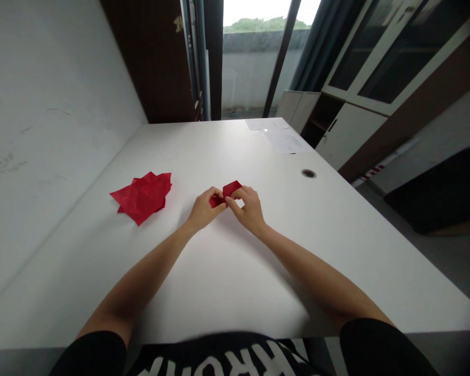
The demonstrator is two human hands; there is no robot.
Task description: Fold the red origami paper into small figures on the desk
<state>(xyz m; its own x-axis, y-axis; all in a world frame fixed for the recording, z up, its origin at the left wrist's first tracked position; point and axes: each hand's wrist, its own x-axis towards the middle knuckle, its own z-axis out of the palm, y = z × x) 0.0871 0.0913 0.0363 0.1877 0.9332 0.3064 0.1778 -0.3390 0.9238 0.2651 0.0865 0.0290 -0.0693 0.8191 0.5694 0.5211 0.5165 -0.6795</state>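
Note:
A small folded piece of red paper [231,188] is held between both hands over the middle of the white table. My left hand [206,209] pinches its left side with thumb and fingers. On the other side, my right hand [248,210] grips the paper with thumb and forefinger, the two thumbs almost meeting. The fingers cover much of the paper, so its full shape is hidden. Off to the left, apart from both hands, lies a loose stack of creased red paper sheets [144,196] with points sticking out.
The white table [219,282] runs along a wall [55,104] on the left. White paper sheets [285,141] lie at its far right corner, near a round cable hole [308,173]. Cabinets [350,130] stand beyond the right edge, and a glass door [254,62] is behind.

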